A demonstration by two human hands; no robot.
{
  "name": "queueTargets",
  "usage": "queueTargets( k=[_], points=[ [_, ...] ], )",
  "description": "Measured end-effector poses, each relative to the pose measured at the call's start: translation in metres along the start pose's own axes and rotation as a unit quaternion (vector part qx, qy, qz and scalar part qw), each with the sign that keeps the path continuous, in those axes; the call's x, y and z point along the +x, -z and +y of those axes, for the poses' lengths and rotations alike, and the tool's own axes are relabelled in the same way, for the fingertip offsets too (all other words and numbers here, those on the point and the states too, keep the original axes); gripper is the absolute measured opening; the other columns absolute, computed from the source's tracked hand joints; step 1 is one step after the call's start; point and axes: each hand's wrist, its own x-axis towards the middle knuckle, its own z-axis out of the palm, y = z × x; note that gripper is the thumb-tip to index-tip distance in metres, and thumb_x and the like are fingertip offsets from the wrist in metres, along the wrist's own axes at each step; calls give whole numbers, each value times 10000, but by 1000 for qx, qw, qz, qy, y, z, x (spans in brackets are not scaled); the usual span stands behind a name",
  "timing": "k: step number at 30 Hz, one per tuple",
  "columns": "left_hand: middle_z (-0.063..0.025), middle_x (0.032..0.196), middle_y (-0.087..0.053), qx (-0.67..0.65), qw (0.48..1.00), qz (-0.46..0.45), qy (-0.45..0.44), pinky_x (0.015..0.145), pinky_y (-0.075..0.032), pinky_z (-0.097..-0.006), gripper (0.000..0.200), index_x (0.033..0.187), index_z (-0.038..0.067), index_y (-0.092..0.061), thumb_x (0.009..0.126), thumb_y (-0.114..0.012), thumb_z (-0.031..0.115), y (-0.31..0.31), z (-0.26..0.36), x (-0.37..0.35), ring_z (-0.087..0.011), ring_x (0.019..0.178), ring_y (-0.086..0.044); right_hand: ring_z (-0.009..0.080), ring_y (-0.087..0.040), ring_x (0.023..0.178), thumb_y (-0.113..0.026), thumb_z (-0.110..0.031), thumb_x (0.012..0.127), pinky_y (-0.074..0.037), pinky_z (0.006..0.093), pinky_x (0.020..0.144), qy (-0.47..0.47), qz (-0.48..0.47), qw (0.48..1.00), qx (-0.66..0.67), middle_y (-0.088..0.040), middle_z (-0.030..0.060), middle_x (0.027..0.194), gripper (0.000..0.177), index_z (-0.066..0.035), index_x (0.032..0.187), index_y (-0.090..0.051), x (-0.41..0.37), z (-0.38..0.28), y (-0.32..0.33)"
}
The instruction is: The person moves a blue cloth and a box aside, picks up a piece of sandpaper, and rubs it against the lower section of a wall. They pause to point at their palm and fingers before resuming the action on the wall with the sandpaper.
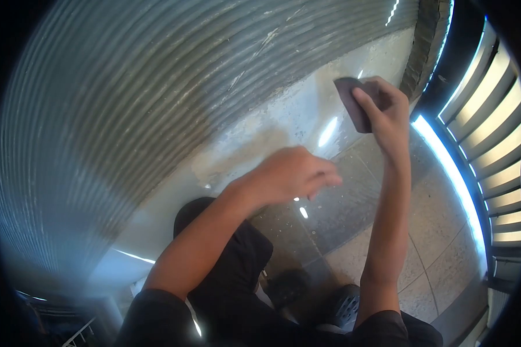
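Note:
My right hand (388, 107), raised near the low wall, grips a dark grey-brown, flat, slightly curved piece of sandpaper (356, 110) between thumb and fingers. Below and to the left, my left hand (301, 173) hangs in the air, a little blurred. Its fingers are loosely bent and somewhat apart, and nothing shows in them. Behind both hands runs a pale, patchy plastered wall base (260, 141), with brownish stains and bright spots of light on it.
Corrugated metal sheeting (139, 98) rises above the wall base on the left. A slatted gate (492, 156) lets light in at the right. Floor tiles (417, 254) lie below, with my dark perforated shoe (346, 305) and bent knee (237, 237) close to the wall.

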Motion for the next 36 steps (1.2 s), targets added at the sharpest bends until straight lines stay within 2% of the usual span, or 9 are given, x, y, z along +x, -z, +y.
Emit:
queueTargets(
  k=[2, 7, 9, 18, 20, 23, 26, 30, 36],
  points=[
    [-164, 711, -675, 150, 976, -150, 51, 711, -527, -437, 261, 1133, 61, -679, 955, -625, 243, -9, 18, 5, -337, 751, -694, 149, -703, 812, -712, -42, 899, -548, 268, 718, 37, 80, 995, 56, -724, 99, 913, 256, 7, 1143, -654, 4, -9, -29],
    [-213, 840, -699, 270, 946, -181, 2, 757, -524, -485, 357, 1207, 70, -670, 946, -642, 312, -22, -9, -2, -401, 830, -679, 117, -657, 610, -728, -34, 882, -499, 243, 523, 5, 146, 980, 138, -724, 99, 888, 321, -23, 1187, -628, 8, -28, -65],
    [-221, 876, -702, 263, 948, -180, 9, 772, -522, -494, 372, 1206, 65, -670, 943, -646, 327, -23, -10, -3, -403, 853, -682, 109, -648, 578, -733, -37, 874, -484, 234, 499, 34, 145, 988, 25, -725, 99, 837, 274, -24, 1135, -652, 8, -28, -72],
    [-226, 913, -706, 243, 944, -217, 47, 794, -520, -496, 386, 1193, 56, -673, 953, -631, 355, -21, 1, 1, -406, 895, -678, 93, -638, 569, -693, -17, 873, -474, 238, 539, 102, 171, 978, -68, -715, 70, 713, 63, -25, 915, -739, 13, -9, -72],
    [-227, 917, -704, 246, 938, -236, 57, 800, -519, -497, 385, 1193, 55, -673, 959, -622, 357, -20, 4, 3, -405, 903, -676, 100, -661, 621, -684, -5, 860, -497, 246, 596, -6, 191, 981, -35, -726, 88, 734, 95, -39, 927, -743, 12, -18, -70],
    [-228, 927, -704, 246, 943, -217, 44, 807, -519, -499, 386, 1199, 56, -670, 965, -614, 358, -22, -1, 1, -404, 910, -676, 93, -613, 555, -683, -3, 861, -463, 253, 526, 159, 187, 965, -97, -699, 66, 686, 70, -21, 898, -740, 14, -15, -76],
    [-228, 935, -704, 241, 942, -227, 50, 808, -519, -499, 392, 1206, 59, -666, 970, -606, 366, -23, -2, 1, -403, 914, -675, 104, -626, 571, -696, -4, 846, -478, 261, 547, -27, 200, 979, 1, -703, 81, 695, 63, -17, 893, -737, 17, -20, -66],
    [-227, 927, -704, 251, 940, -228, 41, 805, -521, -499, 401, 1215, 60, -661, 976, -595, 375, -27, -6, 3, -405, 910, -676, 132, -703, 679, -698, 9, 843, -528, 262, 647, 110, 167, 976, -86, -744, 104, 770, 77, -8, 909, -733, 15, -16, -71],
    [-227, 912, -705, 255, 936, -239, 47, 800, -523, -498, 405, 1216, 61, -664, 981, -586, 382, -28, -4, 5, -408, 898, -677, 136, -724, 743, -692, 11, 846, -538, 252, 680, 64, 162, 984, -48, -761, 102, 826, 134, -20, 965, -746, 16, -19, -69]
  ],
)
